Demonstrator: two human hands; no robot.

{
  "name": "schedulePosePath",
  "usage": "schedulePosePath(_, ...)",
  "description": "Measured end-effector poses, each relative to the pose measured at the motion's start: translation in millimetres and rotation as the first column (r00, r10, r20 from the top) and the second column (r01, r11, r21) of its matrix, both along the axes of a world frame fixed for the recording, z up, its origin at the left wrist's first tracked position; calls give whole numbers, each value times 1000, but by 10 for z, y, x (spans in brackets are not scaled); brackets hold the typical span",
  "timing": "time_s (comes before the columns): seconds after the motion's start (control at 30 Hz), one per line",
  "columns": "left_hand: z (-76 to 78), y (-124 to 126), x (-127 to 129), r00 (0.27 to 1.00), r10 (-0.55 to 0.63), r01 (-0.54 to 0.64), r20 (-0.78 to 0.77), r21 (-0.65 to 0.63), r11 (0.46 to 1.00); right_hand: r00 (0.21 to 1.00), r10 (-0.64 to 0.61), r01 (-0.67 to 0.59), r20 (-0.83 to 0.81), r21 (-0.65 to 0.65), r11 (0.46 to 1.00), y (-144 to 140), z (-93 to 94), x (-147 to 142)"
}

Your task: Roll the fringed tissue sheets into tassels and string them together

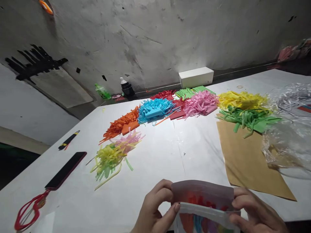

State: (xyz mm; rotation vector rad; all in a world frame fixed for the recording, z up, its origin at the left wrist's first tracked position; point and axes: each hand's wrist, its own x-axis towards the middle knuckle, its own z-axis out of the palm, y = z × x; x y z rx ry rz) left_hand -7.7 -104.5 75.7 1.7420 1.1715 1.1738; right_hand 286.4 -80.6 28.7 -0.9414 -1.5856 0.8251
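Both my hands hold a clear plastic bag [202, 191] by its top at the lower middle of the view. My left hand [159, 205] pinches the left edge between thumb and fingers. On the opposite edge, my right hand [252, 207] grips in the same way. Through the plastic show coloured pieces in red, blue, purple and green; their kind is hard to make out. The bag's flap stands raised above a pale strip across its front. Its lower part is cut off by the frame.
Bundles of fringed paper in orange [123, 124], blue [155, 110], pink [201, 103], yellow [243, 100] and green [250, 119] lie across the white table. A loose strip pile [110, 155], phone [66, 170] and cutter knife [69, 140] are left; brown paper [250, 158] and plastic bags [286, 142] right.
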Motion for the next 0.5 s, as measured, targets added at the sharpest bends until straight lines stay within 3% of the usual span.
schedulePosePath(0.13, -123, -2, 151, 921, 145, -75, 361, -203, 976, 952, -20, -83, -305, -321, 944, 10, 58, -170)
schedulePosePath(0.23, -191, 33, 221, 908, 134, -29, 398, -259, 965, 921, 39, -220, -387, -436, 873, 16, 94, -259)
schedulePosePath(0.33, -207, 69, 261, 929, -18, 78, 369, -150, 986, 916, 163, -320, -367, -421, 849, 18, 108, -276)
schedulePosePath(0.43, -218, 80, 290, 940, -38, 21, 340, 52, 998, 900, 169, -316, -402, -333, 889, 17, 98, -262)
schedulePosePath(0.5, -221, 76, 288, 942, -48, 17, 331, 96, 995, 886, 205, -337, -417, -273, 901, 41, 99, -241)
